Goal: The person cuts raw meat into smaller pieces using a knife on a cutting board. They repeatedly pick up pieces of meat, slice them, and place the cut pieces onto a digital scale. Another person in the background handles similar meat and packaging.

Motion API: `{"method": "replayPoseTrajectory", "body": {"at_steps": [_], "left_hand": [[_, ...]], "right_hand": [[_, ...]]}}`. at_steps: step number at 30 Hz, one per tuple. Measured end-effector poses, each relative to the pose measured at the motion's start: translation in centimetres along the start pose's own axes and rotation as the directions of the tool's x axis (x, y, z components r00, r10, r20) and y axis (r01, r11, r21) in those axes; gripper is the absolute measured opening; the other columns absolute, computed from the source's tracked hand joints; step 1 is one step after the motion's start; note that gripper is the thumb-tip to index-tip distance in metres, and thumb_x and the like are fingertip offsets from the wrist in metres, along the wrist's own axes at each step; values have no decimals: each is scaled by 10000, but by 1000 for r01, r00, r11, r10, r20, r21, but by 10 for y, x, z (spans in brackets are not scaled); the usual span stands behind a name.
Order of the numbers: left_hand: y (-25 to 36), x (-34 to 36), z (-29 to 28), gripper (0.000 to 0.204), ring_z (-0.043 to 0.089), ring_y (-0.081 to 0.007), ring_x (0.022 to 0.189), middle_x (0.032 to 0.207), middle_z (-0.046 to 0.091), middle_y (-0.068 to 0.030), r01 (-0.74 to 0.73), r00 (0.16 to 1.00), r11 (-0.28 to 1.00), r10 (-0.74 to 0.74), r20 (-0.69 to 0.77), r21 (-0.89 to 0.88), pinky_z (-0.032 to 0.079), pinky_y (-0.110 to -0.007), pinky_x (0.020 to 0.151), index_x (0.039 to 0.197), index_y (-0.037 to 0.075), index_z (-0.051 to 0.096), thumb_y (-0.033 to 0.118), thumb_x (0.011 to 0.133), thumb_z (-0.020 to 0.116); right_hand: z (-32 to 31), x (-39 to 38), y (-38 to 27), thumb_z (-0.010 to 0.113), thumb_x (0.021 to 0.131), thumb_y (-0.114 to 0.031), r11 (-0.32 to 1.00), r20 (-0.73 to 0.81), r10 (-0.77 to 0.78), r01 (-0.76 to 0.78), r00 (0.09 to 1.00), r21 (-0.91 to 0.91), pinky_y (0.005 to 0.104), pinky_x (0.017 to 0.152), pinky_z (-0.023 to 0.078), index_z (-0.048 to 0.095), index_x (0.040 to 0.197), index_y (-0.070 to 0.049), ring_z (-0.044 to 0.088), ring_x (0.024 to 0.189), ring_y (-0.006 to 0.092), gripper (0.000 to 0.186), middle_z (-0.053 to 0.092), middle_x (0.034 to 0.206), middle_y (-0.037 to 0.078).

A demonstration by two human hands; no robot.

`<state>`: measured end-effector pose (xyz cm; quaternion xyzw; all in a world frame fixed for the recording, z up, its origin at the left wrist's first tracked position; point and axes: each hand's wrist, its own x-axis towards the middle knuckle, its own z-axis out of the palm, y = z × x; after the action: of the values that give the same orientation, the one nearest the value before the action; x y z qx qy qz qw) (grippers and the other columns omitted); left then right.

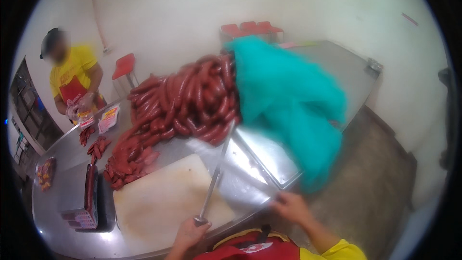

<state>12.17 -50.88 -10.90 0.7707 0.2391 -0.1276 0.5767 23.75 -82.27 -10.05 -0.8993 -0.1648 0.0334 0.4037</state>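
Observation:
My left hand point(192, 233) is closed around the handle of a honing steel point(217, 171), whose long rod points up and away over the cutting board's right side. In my right hand point(292, 207) is a knife point(245, 172), its blade smeared by motion and crossing the rod. A white cutting board point(163, 197) lies in front of me on the steel table. Just beyond it are short cut sausage pieces point(132, 166). A large heap of linked reddish sausages point(187, 96) rises behind them, partly covered on the right by a teal mesh cloth point(293, 101).
A metal tray point(267, 156) sits right of the board. Left are a scale point(82, 202), a packed bag point(45, 173) and sausage bunches point(98, 148). Across the table a person in yellow point(74, 72) handles a plastic pack. Red stools point(124, 66) stand by the wall.

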Motion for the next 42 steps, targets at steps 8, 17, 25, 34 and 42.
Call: {"method": "replayPoseTrajectory", "body": {"at_steps": [8, 17, 25, 34, 42], "left_hand": [[55, 64, 91, 245, 551, -141, 518, 631, 548, -21, 126, 919, 963, -23, 393, -240, 469, -313, 462, 808, 59, 546, 250, 869, 687], [137, 166, 247, 278, 563, -203, 572, 697, 548, -54, 144, 989, 716, -91, 113, -684, 490, -354, 505, 892, 41, 551, 284, 884, 686], [112, 138, 251, 667, 481, -315, 1232, 1291, 506, -259, -371, 908, 928, 352, -226, -43, 397, -382, 992, 1369, -96, 312, 337, 942, 586], [97, 67, 221, 505, 592, -199, 1038, 1092, 632, -120, -122, 933, 575, 346, 105, -809, 471, -338, 925, 1238, 1, 495, 430, 972, 505], [33, 47, 97, 414, 571, -161, 510, 770, 613, -119, -240, 951, 649, 8, -309, -722, 543, -361, 498, 1022, 17, 519, 423, 949, 555]], "right_hand": [[-73, -14, 50, 760, 793, -343, 934, -325, 333, -263, 885, 242, 298, 636, 473, 649, 924, 32, 550, 664, 132, 412, 615, 708, 90], [-68, -14, 46, 771, 799, -246, 867, -208, 283, -157, 936, 473, 237, 605, 449, 621, 992, 28, 542, 684, 65, 367, 629, 753, 23], [-66, -12, 59, 692, 797, -52, 803, -234, 313, -125, 921, 583, 249, 536, 465, 534, 1064, -10, 575, 686, 120, 313, 607, 905, 88], [-12, 0, 3, 605, 745, 59, 795, -239, -94, 217, 966, 566, 322, 845, 495, 610, 1020, -11, 583, 1013, 228, 283, 564, 1143, 126], [-123, -18, -67, 659, 839, -82, 584, -88, -642, 561, 761, 586, 399, 862, 489, 701, 979, -73, 605, 1028, 313, 146, 651, 1092, 144]]}}
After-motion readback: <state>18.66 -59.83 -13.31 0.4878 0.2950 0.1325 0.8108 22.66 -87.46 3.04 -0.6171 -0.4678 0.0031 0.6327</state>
